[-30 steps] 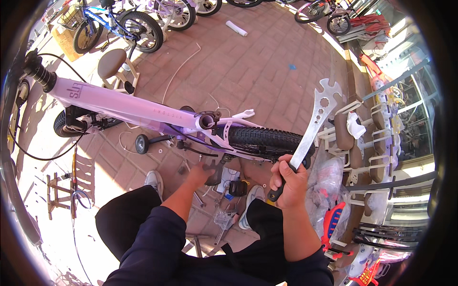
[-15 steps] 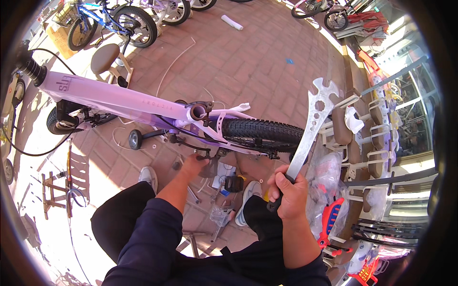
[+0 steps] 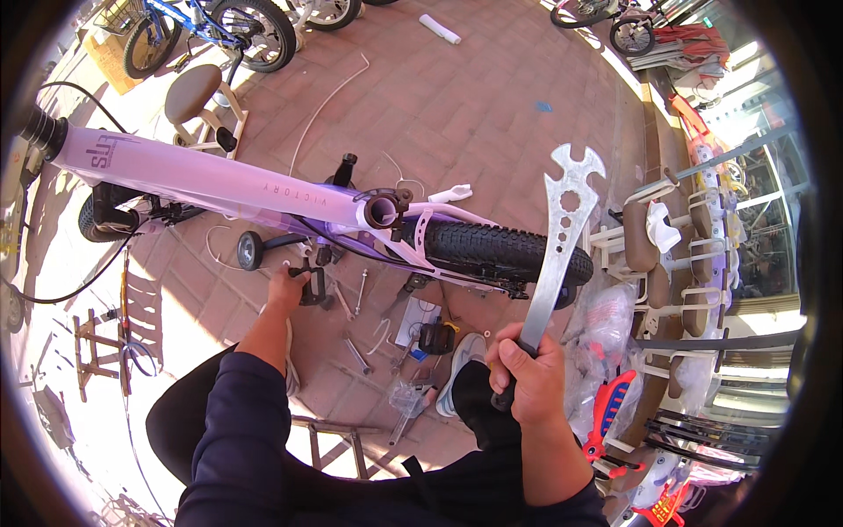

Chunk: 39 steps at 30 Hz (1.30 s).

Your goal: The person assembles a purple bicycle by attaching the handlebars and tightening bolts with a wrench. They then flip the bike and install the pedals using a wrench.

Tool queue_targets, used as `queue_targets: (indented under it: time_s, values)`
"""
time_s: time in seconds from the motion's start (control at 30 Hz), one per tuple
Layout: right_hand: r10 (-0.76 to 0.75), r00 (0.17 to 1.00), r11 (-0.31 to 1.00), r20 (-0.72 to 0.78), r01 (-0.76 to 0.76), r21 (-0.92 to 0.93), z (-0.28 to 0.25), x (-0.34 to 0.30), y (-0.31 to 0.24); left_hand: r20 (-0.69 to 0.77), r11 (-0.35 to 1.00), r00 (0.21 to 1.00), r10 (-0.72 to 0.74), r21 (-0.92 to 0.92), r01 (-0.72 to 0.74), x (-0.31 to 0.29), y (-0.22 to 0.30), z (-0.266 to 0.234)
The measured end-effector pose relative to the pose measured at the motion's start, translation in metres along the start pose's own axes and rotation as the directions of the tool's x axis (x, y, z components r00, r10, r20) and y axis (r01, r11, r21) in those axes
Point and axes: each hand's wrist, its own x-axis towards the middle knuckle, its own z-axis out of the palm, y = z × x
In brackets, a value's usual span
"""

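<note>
A pale purple bicycle frame [image 3: 211, 180] lies across in front of me, with no saddle in its open seat tube [image 3: 380, 211]. Its knobby rear tyre [image 3: 483, 252] is to the right. My left hand [image 3: 283, 290] is closed on a black pedal [image 3: 312, 286] below the frame, at the crank; the fingertips are partly hidden. My right hand [image 3: 529, 373] grips the black handle of a long silver wrench [image 3: 566, 233] with several holes and a notched head. The wrench points up and away from me, its shaft overlapping the rear tyre in view.
A loose black pedal [image 3: 436, 338], a white box and metal tools lie on the brick paving by my feet. A small wooden stool [image 3: 101, 351] stands left. Brown seats [image 3: 639, 235] and plastic-wrapped parts line the right. A blue bicycle [image 3: 206, 31] stands far left.
My left hand has moved left and slightly up together with the pedal, and the crank has turned. The wrench stays raised in my right hand, slightly more upright. The view has shifted a little.
</note>
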Motion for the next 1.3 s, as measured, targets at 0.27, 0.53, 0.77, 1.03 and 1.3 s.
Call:
queue_targets:
  time_s: [0.27, 0.53, 0.77, 1.03, 1.3]
  values:
    - [-0.036, 0.999, 0.993, 0.024, 0.038, -0.108, 0.020, 0.003, 0.004, 0.147, 0.974, 0.968, 0.202, -0.132, -0.183, -0.005, 0.101, -0.168]
    - [-0.042, 0.996, 0.987, 0.076, 0.053, -0.150, 0.030, -0.006, 0.003, 0.206, 0.959, 0.978, 0.012, 0.275, -0.070, -0.015, 0.013, -0.059]
    - [0.007, 0.998, 0.976, 0.065, 0.007, -0.219, 0.018, -0.006, 0.011, 0.129, 0.990, 0.989, -0.065, 0.135, 0.047, 0.002, -0.009, 0.006]
    - [0.051, 0.997, 0.982, 0.051, -0.040, -0.185, 0.020, 0.002, 0.012, 0.171, 0.998, 0.985, 0.002, -0.069, 0.010, 0.020, -0.020, -0.003]
    - [0.067, 0.995, 0.966, 0.081, -0.044, -0.254, 0.023, 0.001, 0.014, 0.185, 0.995, 0.983, 0.000, -0.095, 0.018, 0.030, -0.029, -0.051]
